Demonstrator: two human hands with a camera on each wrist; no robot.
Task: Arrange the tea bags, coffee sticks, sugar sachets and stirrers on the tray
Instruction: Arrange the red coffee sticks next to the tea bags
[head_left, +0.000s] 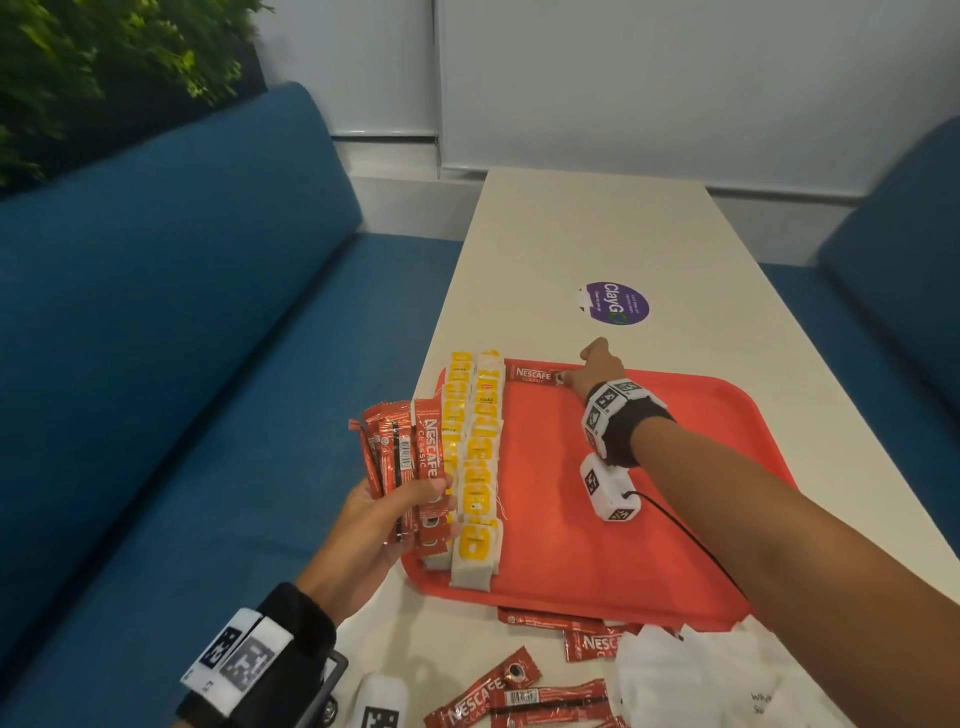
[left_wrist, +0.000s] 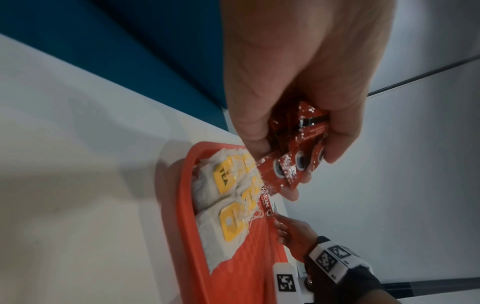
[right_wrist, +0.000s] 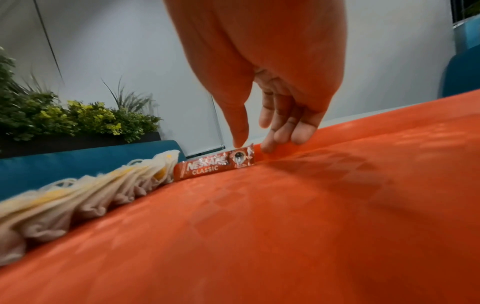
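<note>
Head view, nearest first: loose Nescafé sticks (head_left: 511, 696) lie on the white table (head_left: 597, 234) short of the red tray (head_left: 597, 545). The left hand (head_left: 374, 525) grips a fan of coffee sticks (head_left: 410, 457) over the tray's left edge, above two rows of yellow-tagged tea bags (head_left: 480, 467). At the far rim, the right hand (head_left: 597, 366) has relaxed fingertips touching a single placed stick (head_left: 535, 375). Coffee is being laid down, I'd say; next, draw another from the fan and set it parallel.

blue sofa (head_left: 182, 312) | white table (head_left: 597, 234) | purple sticker (head_left: 615, 303) | green plants (head_left: 78, 62)
</note>
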